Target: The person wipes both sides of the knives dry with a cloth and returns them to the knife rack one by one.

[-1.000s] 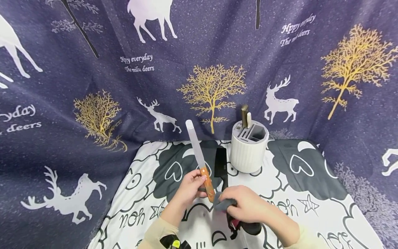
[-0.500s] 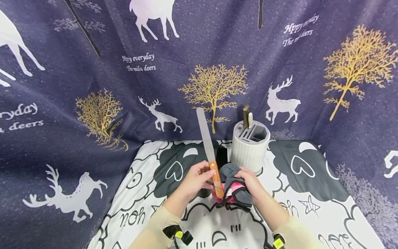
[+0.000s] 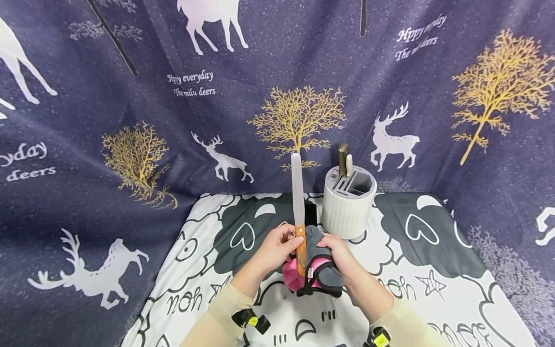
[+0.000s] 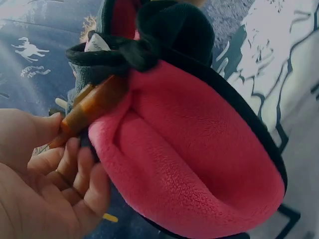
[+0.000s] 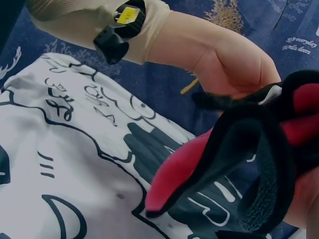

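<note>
My left hand pinches the riveted wooden handle of a long round-tipped knife, its blade pointing up and away. My right hand grips a bunched cloth, grey and pink with black edging, behind and beside the handle. In the left wrist view the cloth's pink side covers much of the scene, and the handle lies against it between my thumb and fingers. The right wrist view shows the cloth's folds hanging down; most of my right hand is hidden there.
A white ribbed knife block stands at the back right, holding a brown-handled knife and a white-handled one. A black blade lies on the patterned tablecloth, partly hidden. A dark deer-print curtain hangs behind.
The right hand has brought the cloth up from the table to the wooden handle. The left hand has moved the knife rightward, and its blade now stands nearly straight in the head view.
</note>
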`<action>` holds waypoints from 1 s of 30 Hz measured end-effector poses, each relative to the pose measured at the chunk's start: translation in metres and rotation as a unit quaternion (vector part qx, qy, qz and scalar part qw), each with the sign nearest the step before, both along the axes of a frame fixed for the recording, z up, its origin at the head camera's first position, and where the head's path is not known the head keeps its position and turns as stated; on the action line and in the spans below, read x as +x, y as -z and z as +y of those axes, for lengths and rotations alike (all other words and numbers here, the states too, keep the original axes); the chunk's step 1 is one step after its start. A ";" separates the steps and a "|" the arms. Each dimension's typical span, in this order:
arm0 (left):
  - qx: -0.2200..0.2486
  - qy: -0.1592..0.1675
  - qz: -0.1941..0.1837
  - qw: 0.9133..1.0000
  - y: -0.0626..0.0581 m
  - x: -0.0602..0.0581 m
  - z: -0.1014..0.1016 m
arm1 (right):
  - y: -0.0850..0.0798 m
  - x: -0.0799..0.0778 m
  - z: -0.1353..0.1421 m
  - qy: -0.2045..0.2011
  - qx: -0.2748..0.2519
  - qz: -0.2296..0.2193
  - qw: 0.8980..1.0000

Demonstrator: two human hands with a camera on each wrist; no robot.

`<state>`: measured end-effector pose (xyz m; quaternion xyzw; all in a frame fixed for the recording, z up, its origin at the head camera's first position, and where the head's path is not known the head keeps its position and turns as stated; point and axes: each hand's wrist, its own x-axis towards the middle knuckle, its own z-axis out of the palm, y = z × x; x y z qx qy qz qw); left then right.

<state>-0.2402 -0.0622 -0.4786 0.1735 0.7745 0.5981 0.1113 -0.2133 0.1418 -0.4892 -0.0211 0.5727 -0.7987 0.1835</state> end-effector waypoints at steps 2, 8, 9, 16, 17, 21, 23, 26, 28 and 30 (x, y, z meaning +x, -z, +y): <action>-0.025 -0.002 0.022 0.999 0.001 -0.001 -0.001 | 0.000 0.002 -0.002 -0.001 -0.001 -0.007 1.000; -0.076 -0.006 0.062 0.995 0.007 -0.001 -0.002 | 0.006 0.005 -0.004 0.004 -0.003 -0.020 1.000; -0.078 -0.008 0.062 0.995 0.007 -0.001 -0.002 | 0.007 0.005 -0.005 0.004 -0.002 -0.016 1.000; -0.055 -0.032 0.064 0.996 0.012 -0.004 -0.001 | 0.015 0.007 -0.008 -0.001 0.022 -0.001 1.000; -0.047 -0.035 0.065 0.996 0.012 -0.006 -0.001 | 0.016 0.008 -0.008 -0.006 0.024 -0.001 1.000; -0.025 -0.043 0.057 0.997 0.015 -0.011 0.000 | 0.024 0.014 -0.010 -0.024 0.024 0.001 0.999; -0.017 -0.048 0.047 0.998 0.017 -0.013 0.000 | 0.027 0.016 -0.011 -0.026 0.024 -0.001 0.999; -0.004 -0.059 0.035 0.998 0.020 -0.017 0.000 | 0.031 0.017 -0.011 -0.025 0.029 0.002 0.999; -0.001 -0.065 0.025 0.998 0.019 -0.019 0.000 | 0.033 0.018 -0.011 -0.027 0.029 0.002 0.999; 0.003 -0.070 0.018 0.997 0.019 -0.021 0.000 | 0.034 0.019 -0.010 -0.031 0.030 -0.001 0.999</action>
